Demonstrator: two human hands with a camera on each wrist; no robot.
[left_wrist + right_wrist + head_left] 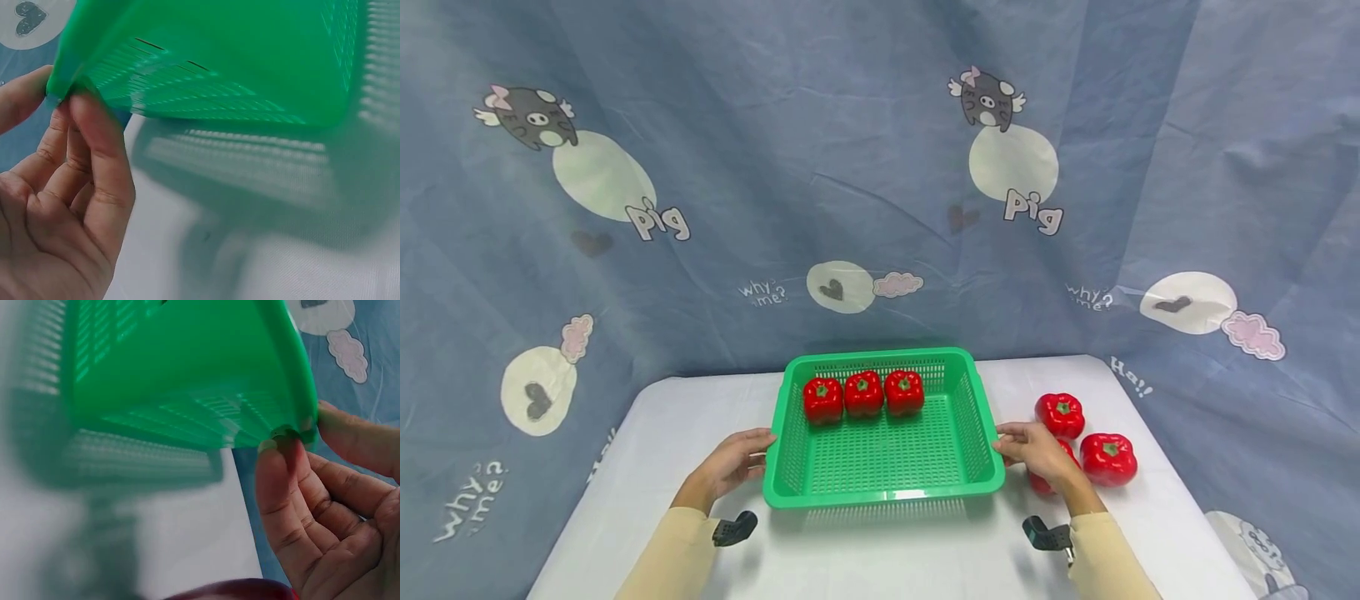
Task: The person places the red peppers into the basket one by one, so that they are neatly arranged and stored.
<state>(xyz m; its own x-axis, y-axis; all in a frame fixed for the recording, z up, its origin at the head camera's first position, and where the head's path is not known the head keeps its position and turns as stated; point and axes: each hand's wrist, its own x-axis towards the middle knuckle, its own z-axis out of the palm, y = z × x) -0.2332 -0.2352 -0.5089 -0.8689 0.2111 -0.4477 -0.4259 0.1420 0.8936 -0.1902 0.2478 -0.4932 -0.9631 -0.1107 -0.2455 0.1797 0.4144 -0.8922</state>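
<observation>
A green plastic basket (880,497) with slotted walls has three red bell peppers (863,395) in a row along its far side. My left hand (735,461) grips the basket's left rim. In the left wrist view, the fingers (103,150) curl under that rim and the thumb lies on its outer side. At the opposite end, my right hand (1033,450) pinches the right rim, its fingers (275,487) hooked beneath in the right wrist view. Shadows under the basket (219,56) show a gap between it and the white tabletop.
Three more red bell peppers (1108,459) sit on the white table (700,408) at the right, one partly hidden behind the right hand. A blue patterned cloth (880,167) hangs behind the table. Each sleeve bears a dark wrist camera (735,528).
</observation>
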